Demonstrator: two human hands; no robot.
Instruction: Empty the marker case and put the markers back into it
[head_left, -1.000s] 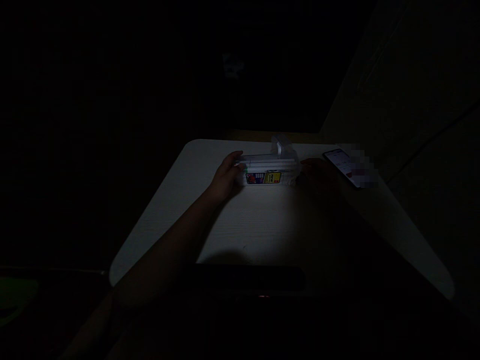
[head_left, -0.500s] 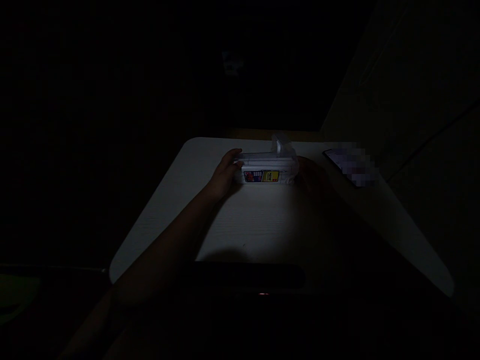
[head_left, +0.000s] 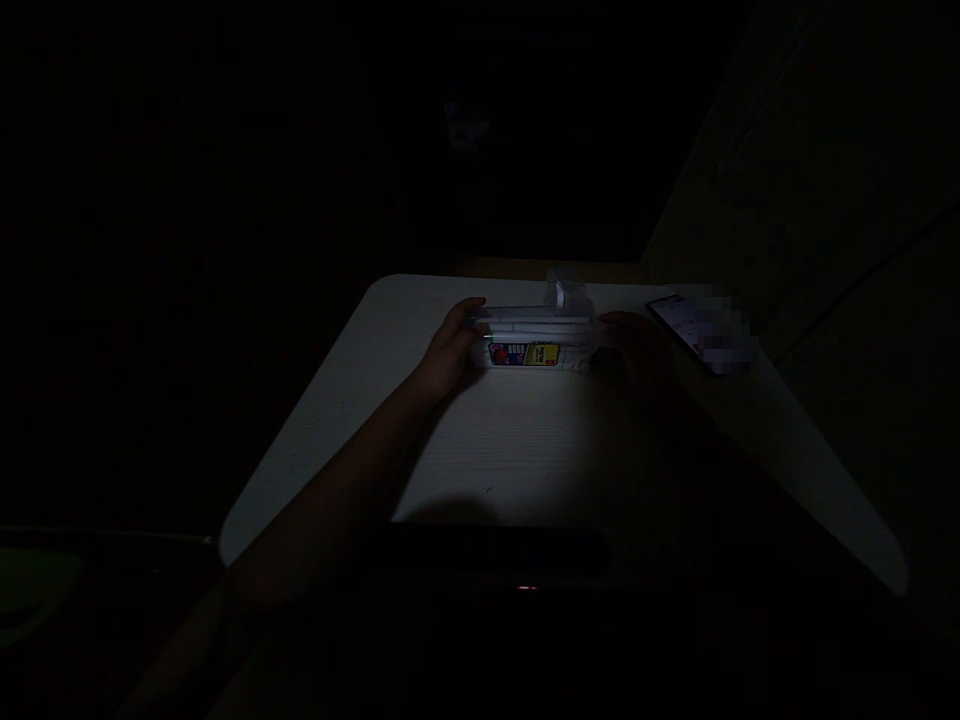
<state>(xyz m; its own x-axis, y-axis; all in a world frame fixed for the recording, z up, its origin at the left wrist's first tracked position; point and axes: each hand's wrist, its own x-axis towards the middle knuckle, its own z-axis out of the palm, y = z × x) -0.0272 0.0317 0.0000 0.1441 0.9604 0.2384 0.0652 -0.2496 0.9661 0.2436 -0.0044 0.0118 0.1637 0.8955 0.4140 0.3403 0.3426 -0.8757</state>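
Left hand [head_left: 446,356] curled, holding labelled pack [head_left: 534,328]

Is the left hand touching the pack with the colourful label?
Touching. The head view shows the left hand wrapped around the left end of the pack, with its fingertips overlapping that end and no gap between them.

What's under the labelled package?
The table shows in front of the package, which seems to rest on it. The surface directly beneath is covered; the left hand hides part of the package's left end.
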